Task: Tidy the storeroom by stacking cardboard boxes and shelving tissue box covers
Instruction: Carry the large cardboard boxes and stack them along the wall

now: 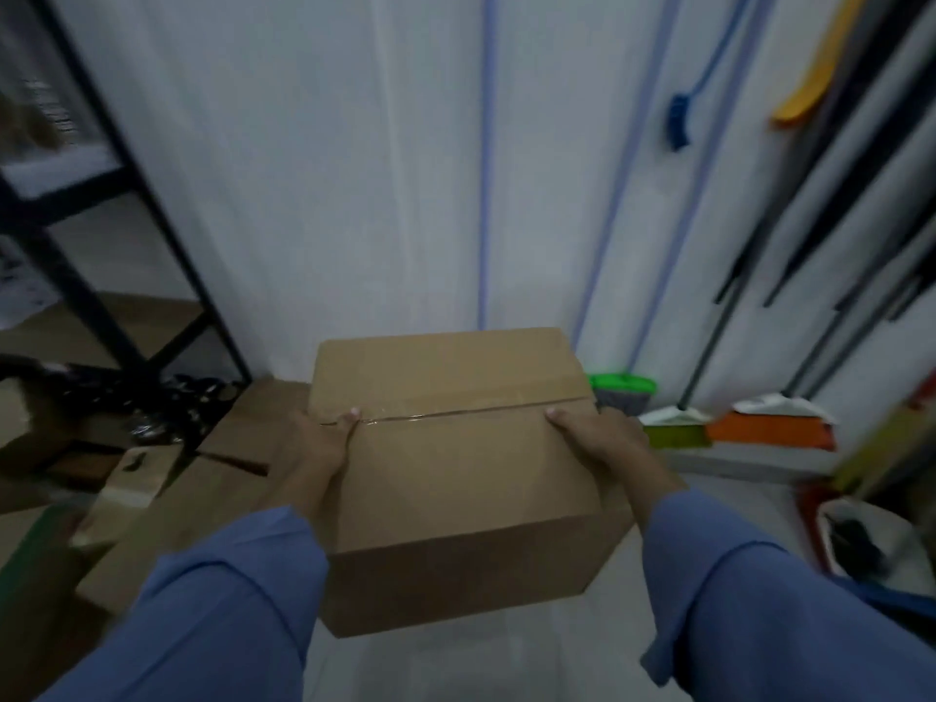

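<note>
A sealed brown cardboard box (456, 463) with clear tape along its top seam is held up in front of me, above the pale floor. My left hand (316, 445) grips its left side, thumb lying on the top by the tape. My right hand (602, 438) grips the right side, thumb on the top as well. Both arms wear blue sleeves. The fingers under and behind the box are hidden. No tissue box covers can be made out.
A black metal shelving rack (116, 296) stands at the left with more cardboard boxes (202, 473) and black plastic at its foot. Brooms and mops (678, 423) lean on the white wall to the right. A dustpan (856, 539) lies at the lower right.
</note>
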